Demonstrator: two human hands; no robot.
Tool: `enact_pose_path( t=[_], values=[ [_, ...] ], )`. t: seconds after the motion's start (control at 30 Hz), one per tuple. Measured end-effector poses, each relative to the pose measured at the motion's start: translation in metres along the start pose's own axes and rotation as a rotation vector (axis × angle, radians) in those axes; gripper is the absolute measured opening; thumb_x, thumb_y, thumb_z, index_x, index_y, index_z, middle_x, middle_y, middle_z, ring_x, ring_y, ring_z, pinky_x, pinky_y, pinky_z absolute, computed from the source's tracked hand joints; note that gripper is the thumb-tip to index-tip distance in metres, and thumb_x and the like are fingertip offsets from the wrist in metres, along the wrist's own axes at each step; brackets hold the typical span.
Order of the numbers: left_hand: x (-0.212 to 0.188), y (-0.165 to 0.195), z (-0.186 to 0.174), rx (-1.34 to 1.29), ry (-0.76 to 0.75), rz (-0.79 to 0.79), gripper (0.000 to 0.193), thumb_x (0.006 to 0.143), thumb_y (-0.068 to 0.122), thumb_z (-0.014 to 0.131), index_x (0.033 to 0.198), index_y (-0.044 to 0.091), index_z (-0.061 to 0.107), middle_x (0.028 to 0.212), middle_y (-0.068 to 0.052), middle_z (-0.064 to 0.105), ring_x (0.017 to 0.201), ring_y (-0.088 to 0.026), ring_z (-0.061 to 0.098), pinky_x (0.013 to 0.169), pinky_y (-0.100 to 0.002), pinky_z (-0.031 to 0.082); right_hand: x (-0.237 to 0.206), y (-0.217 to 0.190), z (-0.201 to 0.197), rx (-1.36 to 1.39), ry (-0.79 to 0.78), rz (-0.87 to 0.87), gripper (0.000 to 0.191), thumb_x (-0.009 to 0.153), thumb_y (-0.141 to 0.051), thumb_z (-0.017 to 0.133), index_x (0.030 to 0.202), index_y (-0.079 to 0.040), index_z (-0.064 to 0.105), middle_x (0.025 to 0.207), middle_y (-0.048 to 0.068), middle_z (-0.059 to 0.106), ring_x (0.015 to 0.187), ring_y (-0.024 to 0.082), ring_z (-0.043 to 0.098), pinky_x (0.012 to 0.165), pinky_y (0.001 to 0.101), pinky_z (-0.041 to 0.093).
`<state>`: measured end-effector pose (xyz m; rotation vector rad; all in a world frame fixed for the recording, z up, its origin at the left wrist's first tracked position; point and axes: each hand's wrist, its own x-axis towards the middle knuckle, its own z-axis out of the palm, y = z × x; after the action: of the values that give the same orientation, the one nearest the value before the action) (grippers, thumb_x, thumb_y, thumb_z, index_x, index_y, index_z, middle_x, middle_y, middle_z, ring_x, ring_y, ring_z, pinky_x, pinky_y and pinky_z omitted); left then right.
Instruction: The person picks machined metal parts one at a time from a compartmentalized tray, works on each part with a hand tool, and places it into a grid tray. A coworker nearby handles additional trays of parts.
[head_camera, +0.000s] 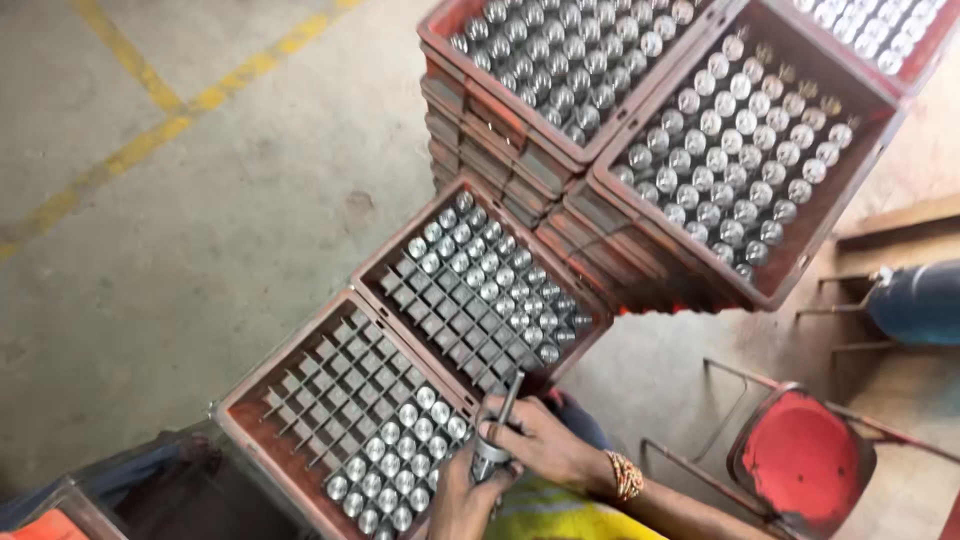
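My left hand (458, 500) is low in the frame, wrapped around a shiny metal cylinder (489, 459). My right hand (540, 440), with a gold bracelet on its wrist, grips a thin metal rod (510, 392) that stands against the cylinder's top. Both hands hover over the near corner of a red-brown crate (262, 385) with grid dividers. Its near cells hold several similar metal cylinders (395, 455); its far cells are bare. A second divided crate (392, 262) lies just beyond it, filled on its right side.
Stacked red-brown crates (470, 130) full of metal cylinders rise at the top centre and right (800, 270). A red stool (800, 450) stands at the lower right, with a blue cylinder (920, 300) past it. Yellow lines (150, 100) cross the concrete floor on the left.
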<state>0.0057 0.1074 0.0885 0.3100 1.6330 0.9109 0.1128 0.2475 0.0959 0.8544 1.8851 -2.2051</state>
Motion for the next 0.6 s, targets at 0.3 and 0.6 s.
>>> enact_pose_path(
  t=[0.3, 0.6],
  values=[
    [0.040, -0.086, 0.023, -0.039, 0.219, 0.116, 0.054, 0.066, 0.008, 0.078, 0.117, -0.002, 0.063, 0.105, -0.017, 0.069, 0.095, -0.030, 0.070, 0.082, -0.043, 0.055, 0.012, 0.015, -0.019, -0.048, 0.139, -0.296, 0.024, 0.105, -0.024, 0.053, 0.095, -0.003, 0.058, 0.077, 0.007, 0.053, 0.071, 0.015, 0.053, 0.064, 0.0341, 0.048],
    [0.059, -0.032, 0.062, -0.100, 0.048, 0.170, 0.036, 0.068, 0.011, 0.078, 0.101, -0.004, 0.074, 0.094, -0.015, 0.079, 0.090, -0.026, 0.076, 0.082, -0.038, 0.058, 0.007, 0.013, -0.059, -0.143, 0.179, -0.295, 0.027, 0.098, -0.020, 0.062, 0.078, -0.005, 0.051, 0.065, 0.002, 0.037, 0.060, 0.011, 0.039, 0.055, 0.0297, 0.037]
  ],
)
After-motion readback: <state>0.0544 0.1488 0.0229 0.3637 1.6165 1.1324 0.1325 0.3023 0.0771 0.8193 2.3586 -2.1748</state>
